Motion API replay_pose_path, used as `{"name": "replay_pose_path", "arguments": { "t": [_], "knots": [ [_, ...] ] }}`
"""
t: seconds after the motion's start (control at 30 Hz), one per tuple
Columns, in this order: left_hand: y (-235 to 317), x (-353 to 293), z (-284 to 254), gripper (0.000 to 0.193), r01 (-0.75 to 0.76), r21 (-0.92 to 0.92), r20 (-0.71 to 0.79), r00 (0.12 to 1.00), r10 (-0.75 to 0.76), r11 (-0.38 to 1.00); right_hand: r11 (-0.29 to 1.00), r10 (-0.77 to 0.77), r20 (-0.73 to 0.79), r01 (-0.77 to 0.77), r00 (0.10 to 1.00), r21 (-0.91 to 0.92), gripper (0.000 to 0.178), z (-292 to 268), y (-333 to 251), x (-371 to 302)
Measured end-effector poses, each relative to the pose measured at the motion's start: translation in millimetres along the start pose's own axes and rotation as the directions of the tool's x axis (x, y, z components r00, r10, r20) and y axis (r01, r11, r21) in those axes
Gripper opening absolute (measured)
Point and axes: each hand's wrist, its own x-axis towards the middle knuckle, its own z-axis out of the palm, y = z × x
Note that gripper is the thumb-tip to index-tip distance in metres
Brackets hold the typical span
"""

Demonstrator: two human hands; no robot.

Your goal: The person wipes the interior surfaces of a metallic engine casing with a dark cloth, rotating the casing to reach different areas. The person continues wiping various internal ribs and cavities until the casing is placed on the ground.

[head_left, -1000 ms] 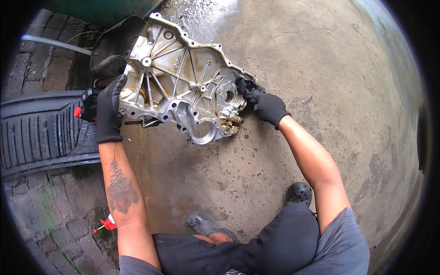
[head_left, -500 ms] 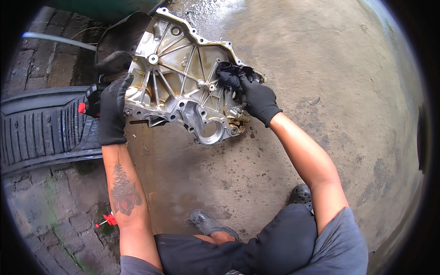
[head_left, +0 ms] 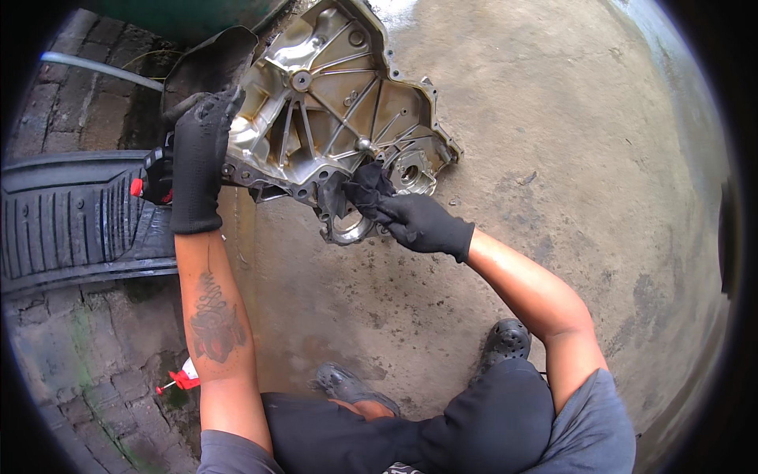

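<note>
I am reading this as a wiping step: my right hand is pressing a dark rag, fingers clamped on it, against the ribbed inner face of the cast metal cover, propped tilted on the concrete floor. My left hand is gripping its left edge, steadying it. Next I judge the rag needs working between ribs. The cover's top is cut off; its back is hidden.

Packages on the ground: two small containers, no labels, signs or screens.

A small white bottle with a red nozzle lay on the brick paving beside the person's left forearm. A dark container with a red cap, possibly a spray can, sat partly hidden behind the gloved left hand.
</note>
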Motion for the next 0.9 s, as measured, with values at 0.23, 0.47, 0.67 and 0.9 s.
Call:
{"name": "replay_pose_path", "arguments": {
  "t": [0.23,0.47,0.67,0.9],
  "knots": [
    [-2.4,11.6,-0.7,0.024,0.044,-0.055,0.034,0.999,-0.042,0.998,0.943,0.117,-0.128,-0.151,0.985,-0.298,0.072,7.1,-13.1,-3.0],
    [10.0,4.5,-5.0,0.025,0.109,-0.092,0.008,0.994,-0.109,0.990,0.987,0.148,0.102,-0.153,0.984,0.048,0.059,-17.0,-13.0,-7.6],
    [27.8,1.6,-2.3,0.026,0.131,-0.187,-0.030,0.990,-0.139,0.974,0.988,-0.105,-0.686,0.153,0.720,0.009,0.049,-44.1,17.1,-3.3],
    [23.2,10.6,-5.3,0.024,-0.187,0.120,-0.020,0.981,0.191,0.975,0.933,0.225,-0.356,-0.306,0.907,-0.190,0.052,-9.1,12.4,-8.5]
  ]
}}
